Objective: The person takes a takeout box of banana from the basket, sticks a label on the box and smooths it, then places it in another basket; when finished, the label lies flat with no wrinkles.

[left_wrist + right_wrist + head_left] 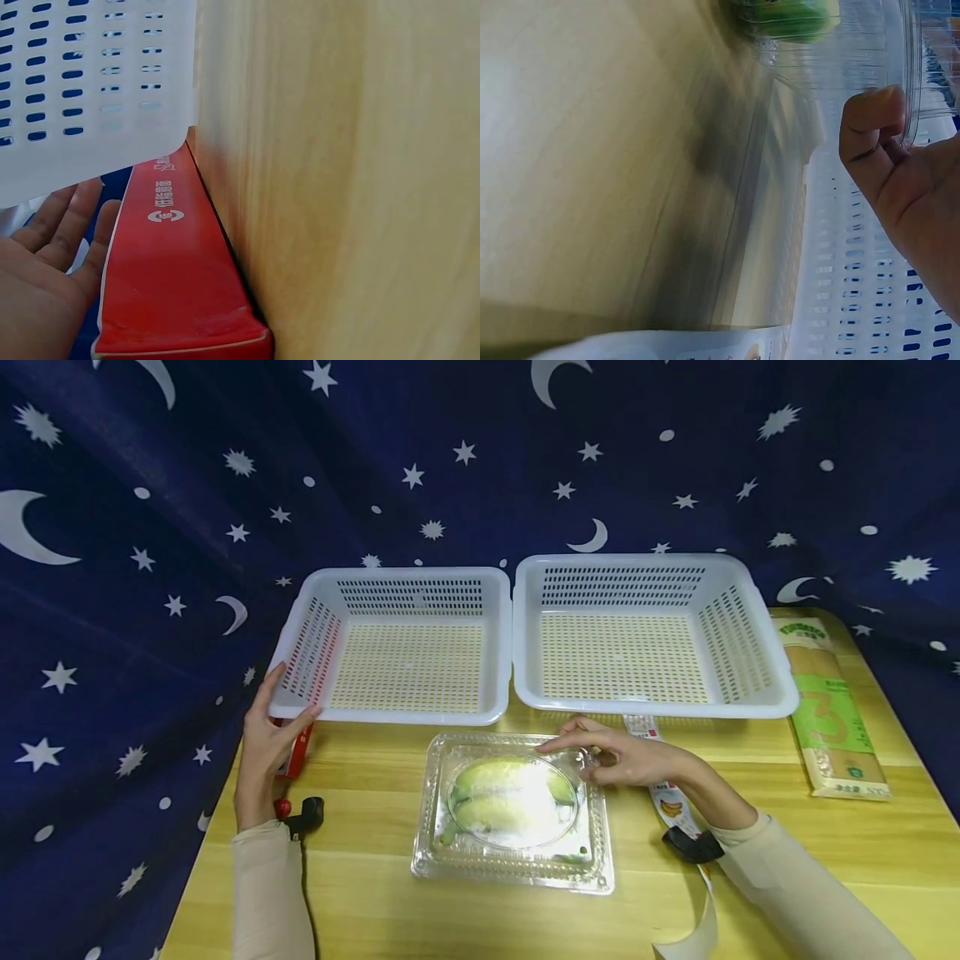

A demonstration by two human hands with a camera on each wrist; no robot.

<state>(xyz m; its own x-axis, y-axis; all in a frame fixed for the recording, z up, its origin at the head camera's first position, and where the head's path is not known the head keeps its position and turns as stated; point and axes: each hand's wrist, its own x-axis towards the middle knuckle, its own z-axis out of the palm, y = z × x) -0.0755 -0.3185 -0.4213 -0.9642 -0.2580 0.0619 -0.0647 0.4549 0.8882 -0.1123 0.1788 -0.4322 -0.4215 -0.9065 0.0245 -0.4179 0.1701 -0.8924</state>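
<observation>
R hand (pixel 630 760): fingers curled, pinching the far-right rim of the clear plastic clamshell (pixel 513 814), a ridged square box w/ green fruit under a domed lid, at table centre. L hand (pixel 262 743): fingers straight, relaxed, resting vs. the left white basket (pixel 397 643) at its 8 o'clock corner; slotted glossy plastic. Second white basket (pixel 652 631) at 3 o'clock of it, touching. Wood-grain table (pixel 390 893); star-and-moon navy cloth (pixel 112 527) behind. L wrist view alone shows the red box (pixel 172 277) beneath the basket corner; R wrist view is blurred.
</observation>
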